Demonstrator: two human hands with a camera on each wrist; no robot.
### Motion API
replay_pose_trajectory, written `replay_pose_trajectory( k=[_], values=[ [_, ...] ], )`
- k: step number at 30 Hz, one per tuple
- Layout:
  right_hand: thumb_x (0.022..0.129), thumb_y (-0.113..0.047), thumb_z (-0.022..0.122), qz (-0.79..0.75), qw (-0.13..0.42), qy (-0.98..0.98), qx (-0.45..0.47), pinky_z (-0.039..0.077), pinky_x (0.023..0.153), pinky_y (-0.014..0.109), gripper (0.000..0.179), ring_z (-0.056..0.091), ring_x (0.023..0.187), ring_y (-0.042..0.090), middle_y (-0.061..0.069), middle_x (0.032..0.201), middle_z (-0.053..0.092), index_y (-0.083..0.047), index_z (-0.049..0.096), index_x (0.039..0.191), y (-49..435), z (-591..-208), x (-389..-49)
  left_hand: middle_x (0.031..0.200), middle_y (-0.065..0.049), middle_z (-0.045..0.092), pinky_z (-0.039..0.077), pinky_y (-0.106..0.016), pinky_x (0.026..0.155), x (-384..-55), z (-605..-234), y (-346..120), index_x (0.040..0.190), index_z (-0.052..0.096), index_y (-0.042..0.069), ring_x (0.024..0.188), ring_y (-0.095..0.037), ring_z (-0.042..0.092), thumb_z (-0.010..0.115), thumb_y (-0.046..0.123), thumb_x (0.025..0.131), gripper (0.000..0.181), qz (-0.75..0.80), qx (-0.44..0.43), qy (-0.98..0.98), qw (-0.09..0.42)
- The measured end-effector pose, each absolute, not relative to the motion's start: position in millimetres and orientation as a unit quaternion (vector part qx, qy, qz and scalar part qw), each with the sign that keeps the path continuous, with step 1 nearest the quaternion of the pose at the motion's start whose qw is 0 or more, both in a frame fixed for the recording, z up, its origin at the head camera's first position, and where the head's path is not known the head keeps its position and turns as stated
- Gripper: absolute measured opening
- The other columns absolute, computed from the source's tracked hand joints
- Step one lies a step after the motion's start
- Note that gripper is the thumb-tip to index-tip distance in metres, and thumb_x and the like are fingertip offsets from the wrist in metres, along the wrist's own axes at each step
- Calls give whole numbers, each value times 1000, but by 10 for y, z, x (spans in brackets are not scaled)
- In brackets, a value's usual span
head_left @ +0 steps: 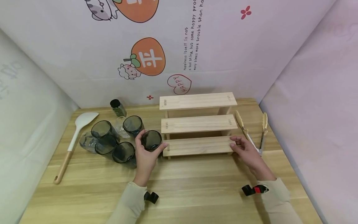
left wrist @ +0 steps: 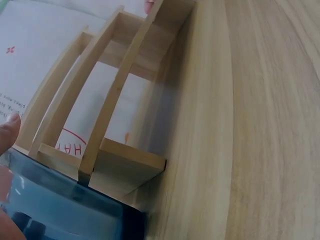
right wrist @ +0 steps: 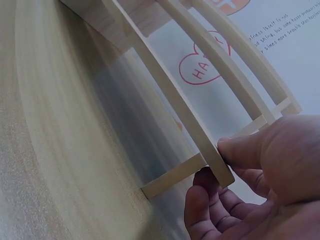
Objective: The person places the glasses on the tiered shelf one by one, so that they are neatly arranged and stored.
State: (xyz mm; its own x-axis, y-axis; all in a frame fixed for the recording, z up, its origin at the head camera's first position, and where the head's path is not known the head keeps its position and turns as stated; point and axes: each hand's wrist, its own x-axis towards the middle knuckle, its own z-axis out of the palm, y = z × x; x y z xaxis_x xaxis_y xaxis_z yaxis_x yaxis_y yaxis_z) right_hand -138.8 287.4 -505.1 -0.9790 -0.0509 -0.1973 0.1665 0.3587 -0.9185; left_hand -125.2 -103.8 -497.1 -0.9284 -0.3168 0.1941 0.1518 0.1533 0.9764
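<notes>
A three-tier wooden shelf rack (head_left: 199,146) stands against the back wall, its tiers rising toward the rear. My right hand (head_left: 247,152) pinches the right end of the lowest board, thumb on top and fingers curled beneath, as the right wrist view shows. At the rack's left end, my left hand (head_left: 146,158) grips a dark tinted glass (head_left: 151,140), which stands mouth up between thumb and fingers. In the left wrist view this glass (left wrist: 65,200) appears blue, right beside the end of the lowest board.
Several more tinted glasses (head_left: 123,153) and a clear glass (head_left: 88,142) cluster left of my left hand. Behind them is a dark-capped jar (head_left: 118,108). A white spatula (head_left: 75,138) lies far left; tongs (head_left: 262,137) lie right of the rack.
</notes>
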Motion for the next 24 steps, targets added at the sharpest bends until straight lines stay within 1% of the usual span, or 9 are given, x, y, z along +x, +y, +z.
replay_pose_trajectory(
  k=[4, 7, 8, 11, 13, 17, 21, 24],
  values=[
    [106, -30, 57, -565, 90, 819, 34, 50, 76, 30, 46, 50, 99, 20, 18, 122, 50, -2, 48, 142, 2873, -5072, -1395, 141, 0, 49, 30, -55, 110, -1253, -4986, -1059, 143, 44, 20, 132, -23, 44, 93, 26, 75, 84, -655, 49, -733, 177],
    [106, -29, 57, -570, 92, 816, 35, 50, 76, 30, 47, 50, 99, 19, 17, 121, 49, -2, 48, 142, 2873, -5084, -1401, 138, 0, 52, 32, -54, 109, -1253, -4989, -1065, 143, 45, 11, 129, -23, 47, 92, 26, 77, 83, -656, 31, -731, 187],
    [106, -29, 57, -572, 94, 814, 36, 50, 76, 30, 47, 50, 99, 19, 17, 122, 49, -2, 47, 143, 2871, -5087, -1404, 137, 0, 52, 33, -54, 109, -1249, -4990, -1068, 143, 45, 9, 129, -23, 47, 92, 25, 77, 82, -654, 24, -731, 192],
    [106, -30, 58, -577, 99, 810, 37, 50, 76, 30, 48, 51, 99, 19, 18, 123, 49, -1, 46, 143, 2870, -5096, -1407, 137, -1, 54, 33, -54, 109, -1219, -4960, -1069, 142, 47, 12, 129, -23, 48, 91, 21, 78, 79, -646, 12, -736, 201],
    [106, -30, 58, -578, 101, 809, 37, 51, 77, 30, 49, 51, 99, 19, 18, 123, 50, -1, 46, 143, 2872, -5100, -1408, 137, 0, 54, 34, -55, 108, -1183, -4909, -1068, 141, 48, 16, 128, -22, 48, 91, 18, 78, 77, -643, 10, -739, 202],
    [106, -31, 58, -578, 103, 809, 32, 50, 77, 30, 50, 51, 100, 19, 19, 123, 49, -1, 46, 144, 2880, -5102, -1408, 136, -2, 56, 36, -54, 106, -1112, -4728, -1078, 141, 49, 16, 127, -25, 50, 92, 14, 76, 78, -640, 2, -742, 200],
    [106, -31, 57, -580, 103, 808, 26, 50, 77, 30, 49, 50, 99, 19, 18, 120, 48, -1, 45, 143, 2885, -5095, -1406, 135, -3, 56, 39, -53, 104, -1091, -4457, -1094, 141, 49, 14, 124, -27, 52, 92, 13, 76, 78, -637, -34, -746, 190],
    [106, -29, 57, -587, 105, 802, 22, 52, 78, 31, 49, 52, 98, 20, 19, 120, 49, 0, 44, 144, 2890, -5088, -1413, 133, -1, 57, 43, -55, 99, -1133, -4201, -1076, 140, 51, 16, 120, -26, 54, 92, 20, 77, 76, -625, -56, -761, 166]
  ],
)
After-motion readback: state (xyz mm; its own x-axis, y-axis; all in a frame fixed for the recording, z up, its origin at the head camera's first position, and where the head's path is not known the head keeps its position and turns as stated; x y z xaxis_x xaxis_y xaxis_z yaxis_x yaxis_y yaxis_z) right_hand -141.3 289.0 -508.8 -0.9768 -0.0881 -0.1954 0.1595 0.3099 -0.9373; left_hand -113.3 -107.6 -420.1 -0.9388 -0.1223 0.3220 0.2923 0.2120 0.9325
